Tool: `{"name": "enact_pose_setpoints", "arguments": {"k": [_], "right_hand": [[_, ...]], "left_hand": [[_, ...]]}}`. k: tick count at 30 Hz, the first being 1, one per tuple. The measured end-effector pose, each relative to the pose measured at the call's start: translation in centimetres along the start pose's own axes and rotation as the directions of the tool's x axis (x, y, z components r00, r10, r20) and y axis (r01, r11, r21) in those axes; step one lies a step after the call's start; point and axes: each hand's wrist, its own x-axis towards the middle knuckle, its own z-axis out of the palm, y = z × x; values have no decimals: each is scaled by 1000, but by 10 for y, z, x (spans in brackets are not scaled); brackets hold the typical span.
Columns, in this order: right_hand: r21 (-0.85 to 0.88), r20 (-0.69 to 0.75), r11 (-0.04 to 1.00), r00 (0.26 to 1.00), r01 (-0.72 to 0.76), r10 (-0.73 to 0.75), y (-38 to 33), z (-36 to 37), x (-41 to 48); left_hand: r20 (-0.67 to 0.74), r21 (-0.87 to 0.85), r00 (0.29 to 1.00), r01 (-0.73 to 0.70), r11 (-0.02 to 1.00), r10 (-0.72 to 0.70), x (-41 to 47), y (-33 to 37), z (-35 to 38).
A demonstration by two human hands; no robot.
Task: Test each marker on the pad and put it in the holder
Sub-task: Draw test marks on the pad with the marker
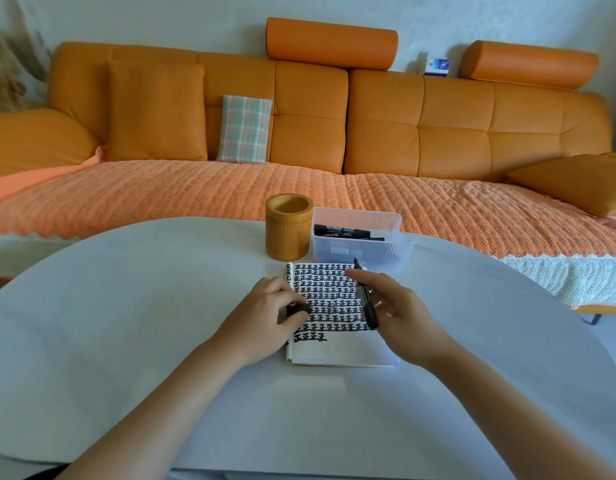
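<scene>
A white pad [337, 348] lies on the table, its upper part covered in rows of black marks. My right hand [400, 313] holds an uncapped black marker [366, 299] above the pad's right side, tip pointing away from me. Over the pad's left edge, my left hand [265, 313] pinches the marker's black cap [297, 309]. A round bamboo holder [288, 227] stands behind the pad with nothing showing inside. Right of it, a clear plastic bin [360, 249] holds several black markers [341, 232].
The white round table [133, 323] curves away at its far edge just behind the holder and bin. Beyond it runs an orange sofa [299, 126] with a plaid cushion [244, 129] and a woven orange cover.
</scene>
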Motion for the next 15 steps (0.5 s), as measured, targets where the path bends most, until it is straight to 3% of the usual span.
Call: {"name": "enact_pose_setpoints", "arguments": {"k": [2,4,8,15], "right_hand": [[16,1,1000,1000,27,-27,-2,5,-4],[149,-24,988,999,31,-28,-7,9,-8],[361,-42,930,995,-69,90,-13,15,-10],[256,-48,950,979,-178,196,-8,29,-10]], "left_hand": [[-27,9,999,-39,999,39,-4,2,-2],[-61,23,989,-130,991,131,-8,6,-5],[-79,-10,953,-294,956,293,-23,19,-8],[37,6,923,-384,923,384,-38,13,0]]}}
